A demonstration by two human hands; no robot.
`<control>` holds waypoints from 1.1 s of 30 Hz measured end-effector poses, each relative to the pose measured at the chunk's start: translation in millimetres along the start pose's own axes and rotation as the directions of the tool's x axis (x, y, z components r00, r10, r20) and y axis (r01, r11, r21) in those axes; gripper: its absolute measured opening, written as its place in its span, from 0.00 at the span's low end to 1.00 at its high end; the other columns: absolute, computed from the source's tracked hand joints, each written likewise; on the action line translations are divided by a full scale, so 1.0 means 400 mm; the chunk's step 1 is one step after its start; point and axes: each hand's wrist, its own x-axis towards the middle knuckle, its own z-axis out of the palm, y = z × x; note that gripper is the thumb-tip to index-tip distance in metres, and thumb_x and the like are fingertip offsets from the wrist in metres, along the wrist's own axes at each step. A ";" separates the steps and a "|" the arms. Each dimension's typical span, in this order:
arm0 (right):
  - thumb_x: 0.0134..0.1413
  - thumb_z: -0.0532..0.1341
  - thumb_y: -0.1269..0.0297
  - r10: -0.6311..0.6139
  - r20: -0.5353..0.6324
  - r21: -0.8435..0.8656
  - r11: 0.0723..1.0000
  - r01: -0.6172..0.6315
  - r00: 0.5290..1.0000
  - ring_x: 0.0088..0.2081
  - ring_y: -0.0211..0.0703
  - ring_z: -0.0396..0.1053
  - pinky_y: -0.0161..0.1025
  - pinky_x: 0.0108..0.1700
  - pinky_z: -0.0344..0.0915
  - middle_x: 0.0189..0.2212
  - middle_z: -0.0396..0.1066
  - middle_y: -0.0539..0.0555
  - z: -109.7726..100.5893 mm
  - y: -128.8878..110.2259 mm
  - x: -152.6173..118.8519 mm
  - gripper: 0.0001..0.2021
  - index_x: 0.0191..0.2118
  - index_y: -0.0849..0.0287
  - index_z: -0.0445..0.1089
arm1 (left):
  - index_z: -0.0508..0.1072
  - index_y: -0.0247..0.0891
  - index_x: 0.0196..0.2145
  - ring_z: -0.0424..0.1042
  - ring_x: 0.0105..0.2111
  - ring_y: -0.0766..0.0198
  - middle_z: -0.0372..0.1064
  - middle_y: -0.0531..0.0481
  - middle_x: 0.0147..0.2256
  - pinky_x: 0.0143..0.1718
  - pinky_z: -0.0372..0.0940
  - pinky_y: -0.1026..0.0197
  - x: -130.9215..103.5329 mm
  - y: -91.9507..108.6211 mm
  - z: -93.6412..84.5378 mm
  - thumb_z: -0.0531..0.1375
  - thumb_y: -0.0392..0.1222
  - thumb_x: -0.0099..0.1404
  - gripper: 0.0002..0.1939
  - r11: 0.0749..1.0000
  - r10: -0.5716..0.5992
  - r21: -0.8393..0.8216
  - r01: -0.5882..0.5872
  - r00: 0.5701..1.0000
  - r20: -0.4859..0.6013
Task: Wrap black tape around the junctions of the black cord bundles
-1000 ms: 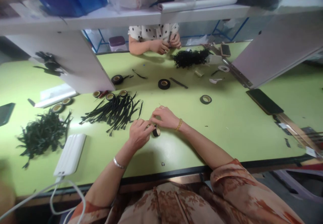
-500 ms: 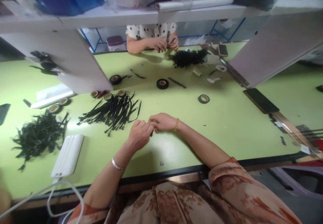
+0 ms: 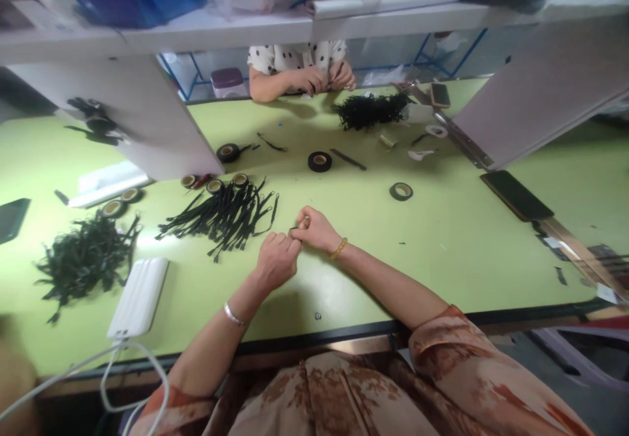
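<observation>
My left hand point(image 3: 278, 259) is closed, knuckles up, over the green table in front of me. Its fingertips meet those of my right hand point(image 3: 317, 229), whose thumb and forefinger are pinched together. A small dark strip shows between the two hands, but the fingers hide most of it, so its kind cannot be made out. Just left of my hands lies a pile of short black straps with looped ends point(image 3: 223, 216). A black tape roll point(image 3: 401, 191) rests flat to the right of my right hand.
A white power bank point(image 3: 138, 298) with a cable and a heap of dark straps point(image 3: 88, 259) lie at left. Across the table, a co-worker's hands point(image 3: 324, 79) work beside a black pile point(image 3: 371, 109). White panels point(image 3: 171, 115) hold up a shelf point(image 3: 275, 29). A phone point(image 3: 517, 195) lies right.
My right hand has lifted slightly and turned, with its fingers raised more. The dark piece that showed below my left fingers is out of sight. The whole view has shifted a little.
</observation>
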 end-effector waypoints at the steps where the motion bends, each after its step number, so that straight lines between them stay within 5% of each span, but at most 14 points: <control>1: 0.35 0.65 0.69 -0.018 -0.038 0.034 0.999 0.019 0.999 0.19 0.32 0.56 0.32 0.24 0.53 0.16 0.61 0.39 0.003 0.004 -0.001 0.16 0.30 0.55 0.57 | 0.68 0.38 0.27 0.62 0.28 0.59 0.65 0.45 0.24 0.32 0.51 0.54 -0.001 0.003 0.002 0.50 0.36 0.68 0.12 0.999 -0.041 -0.025 0.041 0.999 0.018; 10: 0.35 0.70 0.65 -0.168 -0.106 0.361 0.912 0.195 0.980 0.24 0.33 0.59 0.34 0.29 0.59 0.23 0.59 0.41 0.000 0.000 -0.017 0.21 0.29 0.55 0.54 | 0.70 0.37 0.37 0.69 0.28 0.60 0.72 0.46 0.28 0.31 0.55 0.59 0.006 0.021 -0.008 0.49 0.41 0.70 0.12 0.872 -0.376 -0.230 0.432 0.892 0.252; 16: 0.38 0.73 0.60 -0.289 0.075 0.371 0.896 0.242 0.954 0.28 0.36 0.64 0.36 0.32 0.62 0.27 0.65 0.45 -0.040 -0.019 -0.016 0.23 0.33 0.55 0.57 | 0.67 0.39 0.38 0.67 0.25 0.62 0.70 0.51 0.26 0.28 0.53 0.62 0.011 0.004 -0.019 0.47 0.43 0.71 0.11 0.677 -0.555 -0.381 0.630 0.777 0.299; 19: 0.41 0.72 0.57 -0.301 0.154 0.286 0.925 0.249 0.941 0.30 0.37 0.65 0.36 0.34 0.63 0.28 0.67 0.47 -0.051 -0.024 -0.016 0.21 0.33 0.56 0.59 | 0.67 0.39 0.40 0.68 0.28 0.59 0.71 0.48 0.29 0.30 0.54 0.60 0.013 -0.002 -0.018 0.46 0.40 0.71 0.10 0.715 -0.552 -0.322 0.621 0.784 0.286; 23: 0.45 0.70 0.59 -0.331 0.186 0.119 0.942 0.313 0.925 0.29 0.37 0.66 0.37 0.36 0.64 0.27 0.67 0.47 -0.052 -0.035 -0.027 0.17 0.34 0.56 0.62 | 0.69 0.38 0.39 0.69 0.37 0.55 0.73 0.43 0.36 0.36 0.54 0.55 0.011 -0.001 -0.020 0.49 0.37 0.69 0.10 0.863 -0.469 -0.133 0.488 0.870 0.153; 27: 0.47 0.68 0.62 -0.346 0.220 0.019 0.936 0.350 0.912 0.28 0.38 0.66 0.39 0.37 0.64 0.25 0.68 0.47 -0.046 -0.044 -0.036 0.13 0.33 0.57 0.63 | 0.70 0.38 0.34 0.69 0.35 0.56 0.72 0.45 0.31 0.40 0.53 0.53 0.006 -0.003 -0.031 0.50 0.36 0.68 0.10 0.886 -0.445 -0.092 0.454 0.890 0.104; 30: 0.48 0.67 0.62 -0.321 0.256 0.005 0.944 0.330 0.912 0.27 0.37 0.67 0.39 0.36 0.65 0.23 0.69 0.47 -0.041 -0.044 -0.038 0.12 0.32 0.57 0.63 | 0.69 0.39 0.34 0.66 0.29 0.59 0.68 0.49 0.26 0.36 0.53 0.56 0.007 -0.011 -0.031 0.49 0.36 0.67 0.10 0.754 -0.562 -0.279 0.595 0.804 0.195; 33: 0.49 0.66 0.63 -0.320 0.279 -0.027 0.940 0.340 0.905 0.28 0.38 0.69 0.38 0.37 0.66 0.25 0.71 0.48 -0.037 -0.039 -0.038 0.11 0.33 0.57 0.63 | 0.67 0.39 0.31 0.61 0.26 0.64 0.63 0.53 0.24 0.30 0.52 0.61 0.012 -0.025 -0.018 0.52 0.38 0.65 0.06 0.370 -0.666 -0.632 0.681 0.668 0.331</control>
